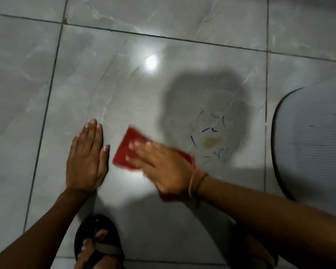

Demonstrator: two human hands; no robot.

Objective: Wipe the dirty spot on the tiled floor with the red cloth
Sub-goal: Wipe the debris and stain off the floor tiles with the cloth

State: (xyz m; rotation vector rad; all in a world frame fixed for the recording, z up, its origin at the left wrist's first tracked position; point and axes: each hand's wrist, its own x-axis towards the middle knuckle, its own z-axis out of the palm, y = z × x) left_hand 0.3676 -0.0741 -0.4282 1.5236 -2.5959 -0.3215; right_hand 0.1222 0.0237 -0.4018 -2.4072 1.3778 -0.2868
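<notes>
The red cloth (124,150) lies flat on the grey tiled floor (124,84), pressed down by my right hand (159,167), which is blurred with motion. The dirty spot (210,142) is a yellowish smear ringed by blue pen marks, to the right of the cloth and apart from it. A dark damp-looking patch or shadow surrounds it. My left hand (85,160) rests flat on the floor, fingers together, just left of the cloth, holding nothing.
A pale ribbed object with a dark rim (308,144) stands at the right edge, close to the spot. My foot in a black sandal (99,247) is at the bottom centre. A lamp glare (151,62) reflects on the tile above.
</notes>
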